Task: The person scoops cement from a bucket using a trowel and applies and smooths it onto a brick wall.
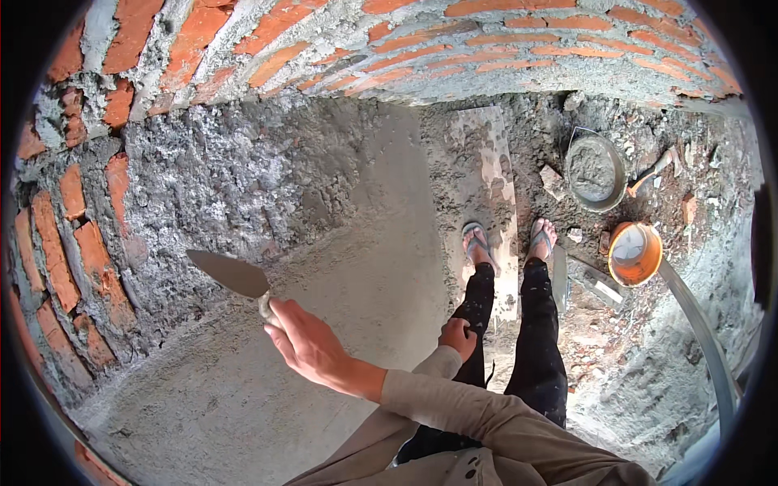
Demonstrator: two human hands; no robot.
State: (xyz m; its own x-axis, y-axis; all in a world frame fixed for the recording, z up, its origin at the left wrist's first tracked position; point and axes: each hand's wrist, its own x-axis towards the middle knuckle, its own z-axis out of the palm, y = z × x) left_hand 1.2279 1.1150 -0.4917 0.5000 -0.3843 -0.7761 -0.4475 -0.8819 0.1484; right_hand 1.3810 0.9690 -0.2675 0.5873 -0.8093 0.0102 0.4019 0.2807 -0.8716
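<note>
My right arm reaches across to the left, and my right hand (312,348) is closed round the handle of a pointed trowel (231,274). The metal blade points to the upper left, over the border between rough mortar (227,182) and a smoother grey plaster surface (324,283). Beneath the right forearm, my left hand (459,338) is curled closed in front of my dark trouser leg. Whatever it may hold is hidden by its fingers.
Brick walls (519,39) rise ahead and at left. My sandalled feet stand at a mortar-smeared board (498,186). To the right are a metal bucket (596,170) of mortar, a hammer-like tool (652,172), an orange bucket (634,253), a grey hose-like strip (701,332) and rubble.
</note>
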